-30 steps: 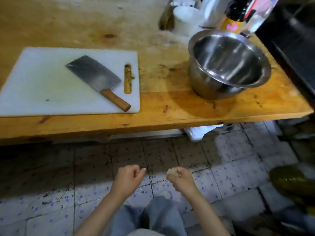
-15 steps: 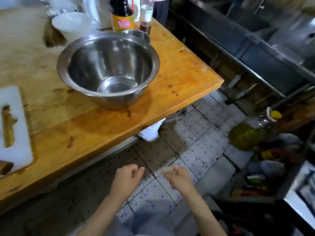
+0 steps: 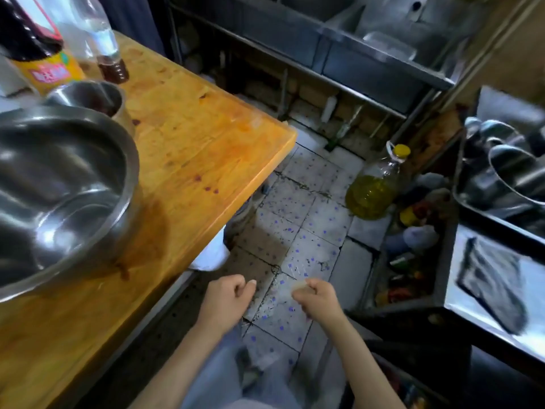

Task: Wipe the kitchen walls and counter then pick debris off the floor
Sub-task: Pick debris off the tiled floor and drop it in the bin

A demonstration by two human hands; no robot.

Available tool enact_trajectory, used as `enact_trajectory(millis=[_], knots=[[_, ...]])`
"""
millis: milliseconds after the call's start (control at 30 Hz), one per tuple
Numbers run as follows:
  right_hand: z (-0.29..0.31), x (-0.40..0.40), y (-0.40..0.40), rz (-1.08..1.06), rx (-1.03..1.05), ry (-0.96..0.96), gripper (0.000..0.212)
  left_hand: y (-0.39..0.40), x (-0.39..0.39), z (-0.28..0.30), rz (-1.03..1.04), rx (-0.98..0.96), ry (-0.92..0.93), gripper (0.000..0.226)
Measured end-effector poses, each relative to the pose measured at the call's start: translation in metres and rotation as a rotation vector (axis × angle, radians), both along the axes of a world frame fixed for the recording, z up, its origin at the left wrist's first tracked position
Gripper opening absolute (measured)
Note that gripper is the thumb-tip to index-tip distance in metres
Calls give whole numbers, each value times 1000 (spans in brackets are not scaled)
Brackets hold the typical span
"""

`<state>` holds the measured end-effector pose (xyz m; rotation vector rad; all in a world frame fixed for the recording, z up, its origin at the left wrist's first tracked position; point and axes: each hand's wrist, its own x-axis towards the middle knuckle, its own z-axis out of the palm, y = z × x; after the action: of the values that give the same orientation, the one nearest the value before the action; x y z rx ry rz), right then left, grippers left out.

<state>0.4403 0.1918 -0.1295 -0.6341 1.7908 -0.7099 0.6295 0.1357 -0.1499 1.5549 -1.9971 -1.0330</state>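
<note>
Head view. Lower centre of the frame: the right hand (image 3: 317, 296) pinches a small, pale, soft-edged scrap of debris (image 3: 298, 285) between thumb and curled fingertips, held above the floor (image 3: 312, 219), which is laid with square, off-white tiles speckled with blue dots and lined by dark, grimy grout. Just beside it, apart from it, the left hand (image 3: 225, 298) is loosely fisted, the fingers curled in with the thumb along them; whether anything lies inside cannot be told. Left half: a thick wooden counter (image 3: 200, 149), orange-brown, glossy and stained, with a rounded corner. On it, at the left edge, stands a large round steel bowl (image 3: 59, 190) with a smooth reflective wall; behind it a smaller steel cup (image 3: 97, 98). Upper left: a dark bottle with a yellow label (image 3: 38, 54) and a clear plastic bottle (image 3: 100, 39). Right of centre, on the floor: a rounded plastic jug of yellow oil (image 3: 373, 193) with a yellow cap.
</note>
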Motion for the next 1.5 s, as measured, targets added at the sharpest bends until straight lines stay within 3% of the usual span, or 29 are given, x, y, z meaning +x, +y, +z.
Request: enact_trajectory(millis=[300,633,900,1033,1500], knots=[[-2,-39,-51,-242,10,70,29,-77,-57,3,-181,59,-8,52],[-6,-119,-129,-300,33,96,25,-150,-138,7,-271,73,-24,52],[-8,-234,-212,-152,-2,120,19,-227,-238,2,-160,43,-35,50],[-8,-280,-262,-48,-18,121,31,-259,-276,4,-69,17,-34,52],[-16,-338,-446,85,30,113,15,-399,-347,2,136,21,2,48]])
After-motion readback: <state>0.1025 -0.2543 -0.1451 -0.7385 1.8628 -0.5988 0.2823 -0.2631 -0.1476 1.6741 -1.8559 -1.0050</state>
